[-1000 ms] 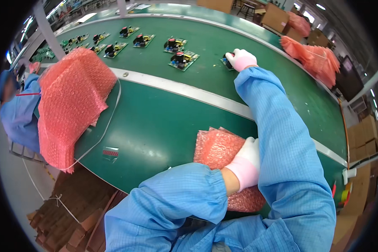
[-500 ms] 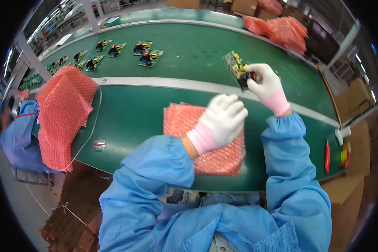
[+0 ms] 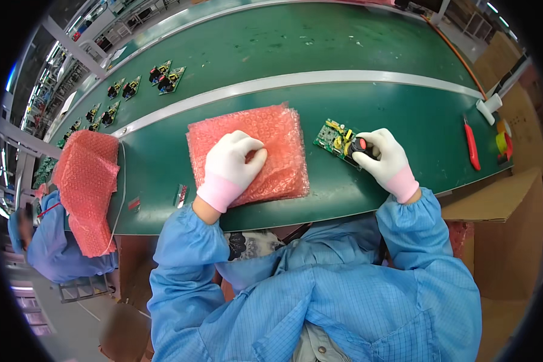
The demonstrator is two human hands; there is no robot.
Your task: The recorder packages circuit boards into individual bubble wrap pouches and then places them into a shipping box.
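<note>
A green circuit board [image 3: 330,137] with yellow parts and a round black coil with a red top is in my right hand [image 3: 385,160]. The gloved fingers close round the coil, and the board is held low over the green table, to the right of a stack of pink bubble-wrap bags [image 3: 277,130]. My left hand [image 3: 232,163] rests on that stack, fingers curled and thumb against the forefinger, pinching at the top bag. Its fingertips partly hide what they grip.
Several circuit boards [image 3: 171,81] lie on the green belt beyond the metal rail [image 3: 271,82]. More bubble wrap [image 3: 87,181] hangs at the left, near another person in blue [image 3: 60,241]. Red-handled cutters [image 3: 471,145] and tape rolls [image 3: 502,142] lie at the right, above an open carton [image 3: 495,199].
My right hand has brought the circuit board from over the belt's edge to the near table. My left hand's fingers have curled into a pinch on the bags. The view has shifted.
</note>
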